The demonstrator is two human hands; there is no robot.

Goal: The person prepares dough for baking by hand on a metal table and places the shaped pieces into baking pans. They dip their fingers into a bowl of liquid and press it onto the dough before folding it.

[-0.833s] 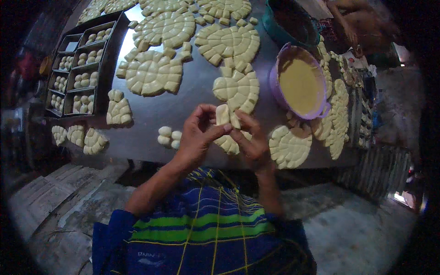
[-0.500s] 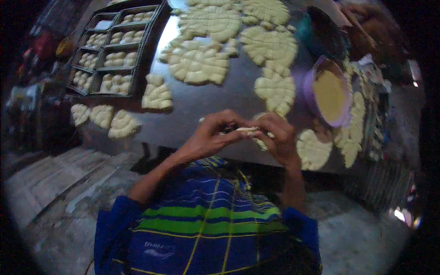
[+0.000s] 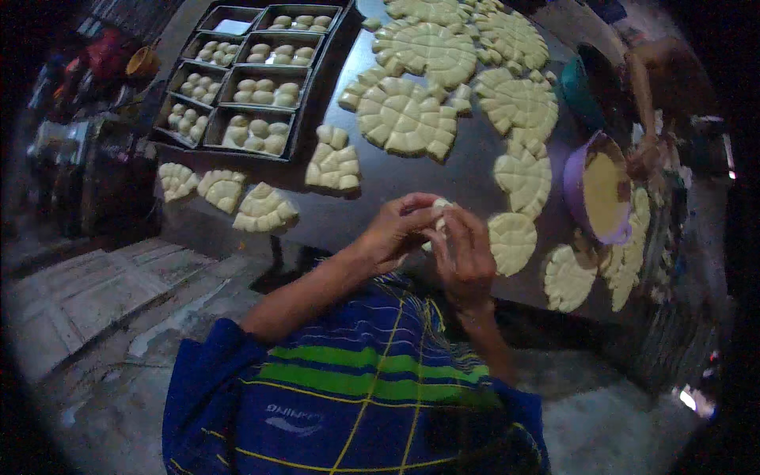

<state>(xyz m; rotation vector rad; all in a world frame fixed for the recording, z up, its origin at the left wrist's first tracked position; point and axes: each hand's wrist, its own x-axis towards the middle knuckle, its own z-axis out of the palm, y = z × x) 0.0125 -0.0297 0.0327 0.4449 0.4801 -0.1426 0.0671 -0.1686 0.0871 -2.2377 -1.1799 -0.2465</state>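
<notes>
My left hand and my right hand meet over the near edge of the dark metal table, fingers closed around a small pale piece of dough. Much of that piece is hidden by the fingers. Just right of them lies a round, scored dough sheet, and left of them a scored wedge of dough. Farther back, several large scored dough sheets spread over the table, cut into small segments.
Metal tins with dough balls stand at the back left. A purple bowl of yellow mixture and a teal basin stand at the right. Beside these, a co-worker's arm reaches down toward the purple bowl's rim.
The dough piece, earlier held upright and largely visible, is now mostly covered by my turned fingers. The camera view has swung, so the table and tins appear farther right.
</notes>
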